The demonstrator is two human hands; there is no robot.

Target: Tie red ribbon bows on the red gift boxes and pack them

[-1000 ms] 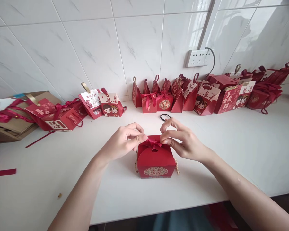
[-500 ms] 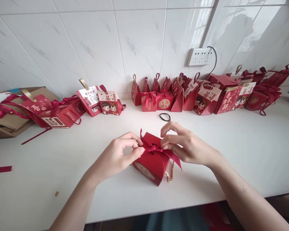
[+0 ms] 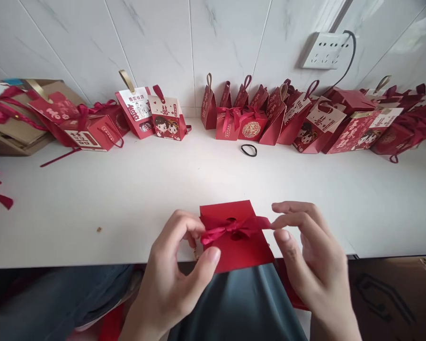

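A small red gift box (image 3: 239, 255) sits at the table's front edge, in front of my body. Across its top is a dark red satin ribbon (image 3: 250, 226), tied in a bow through the dark slot. My left hand (image 3: 184, 265) is at the box's left side, fingers curled beside the ribbon's left loop and thumb apart from them. My right hand (image 3: 310, 255) is at the right, fingers spread, with a fingertip at the ribbon's right end. Neither hand grips the box. A bit of twisted gold cord shows by my left fingers.
Several red gift boxes (image 3: 250, 128) with ribbon loops line the tiled wall. More stand at the left beside a cardboard box (image 3: 28, 147). A black hair tie (image 3: 249, 150) lies on the white table (image 3: 145, 184). A socket strip (image 3: 326, 51) is on the wall.
The box has come nearer my body, to the table's front edge, and has turned. Both hands have loosened their pinch on the bow, and the fingers have spread. The view has tilted down.
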